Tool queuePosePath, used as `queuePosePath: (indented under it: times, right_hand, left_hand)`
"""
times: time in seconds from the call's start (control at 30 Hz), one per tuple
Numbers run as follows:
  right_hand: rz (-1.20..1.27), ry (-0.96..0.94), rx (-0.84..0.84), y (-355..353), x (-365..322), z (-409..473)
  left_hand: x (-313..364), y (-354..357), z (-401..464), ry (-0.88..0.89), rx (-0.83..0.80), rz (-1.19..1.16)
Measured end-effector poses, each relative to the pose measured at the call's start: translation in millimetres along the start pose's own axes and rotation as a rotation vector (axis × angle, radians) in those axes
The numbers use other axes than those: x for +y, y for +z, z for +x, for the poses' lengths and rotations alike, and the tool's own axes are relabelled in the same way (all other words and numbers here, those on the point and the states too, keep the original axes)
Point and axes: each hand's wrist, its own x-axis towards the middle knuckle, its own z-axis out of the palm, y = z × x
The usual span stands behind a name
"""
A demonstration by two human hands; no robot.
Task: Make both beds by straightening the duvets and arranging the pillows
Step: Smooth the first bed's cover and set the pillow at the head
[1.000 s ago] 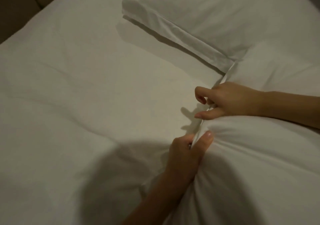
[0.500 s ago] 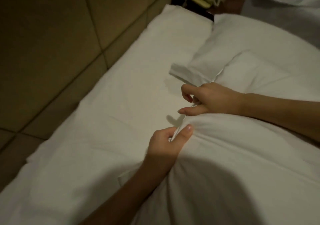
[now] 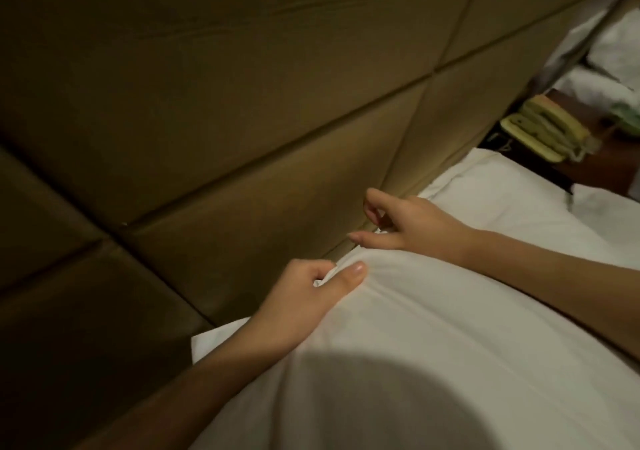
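Two hands are working one white pillow (image 3: 433, 363), which now lies pressed close to the padded headboard (image 3: 242, 120) at the head of the bed. A second ago it lay out over the sheet, short of another pillow; since then it has been carried up to the panels, with both hands still at its seam edge. The left hand (image 3: 311, 297) grasps that edge, thumb on top and cloth bunched under the curled fingers. The right hand (image 3: 412, 224) looks to be loosening — thumb out straight along the seam, forefinger hooked above it — and whether any fabric remains pinched I cannot tell.

For the task, this reads as the pillow arriving at its place; it likely needs only squaring against the headboard before the grip lets go.

Much is hard to make out. The pillow's near end runs off the lower edge of the view under a round shadow. Beyond the bed's far corner a beige telephone (image 3: 540, 134) sits on a dark nightstand (image 3: 609, 169), and white bedding (image 3: 616, 58) past it is blurred — possibly the second bed. No duvet is clearly distinguishable here.
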Motion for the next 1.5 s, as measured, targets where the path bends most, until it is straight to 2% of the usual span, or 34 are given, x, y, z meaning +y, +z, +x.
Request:
queuePosePath:
  times: [0.33,0.47,0.67,0.9,1.13,1.27,1.33,1.4,1.5]
  right_hand:
    - [-0.007,0.029,-0.031,47,15,30]
    - [-0.079,0.032,-0.018,58,17,30]
    - [-0.146,-0.041,0.044,67,14,34]
    - [-0.213,-0.06,0.059,50,20,23]
    - [-0.201,0.103,0.115,23,21,-22]
    - [-0.132,0.183,0.134,7,18,-79]
    - [-0.121,0.224,0.155,2,21,-114]
    - [-0.086,0.284,0.175,0,20,-149]
    - [-0.029,0.373,0.192,4,14,-207]
  left_hand:
    - [-48,-23,23,-0.077,-0.028,0.151]
    - [-56,-33,26,-0.109,-0.106,0.359]
    - [-54,-37,27,-0.264,-0.166,0.656]
    - [-37,-34,27,-0.299,-0.11,0.827]
    - [-10,-5,11,-0.102,0.171,0.835]
    - [12,19,-3,0.037,0.264,0.848]
    - [26,37,-12,0.143,0.247,0.88]
    - [38,62,-25,0.282,0.16,0.96]
    - [51,110,-49,0.366,0.026,1.043]
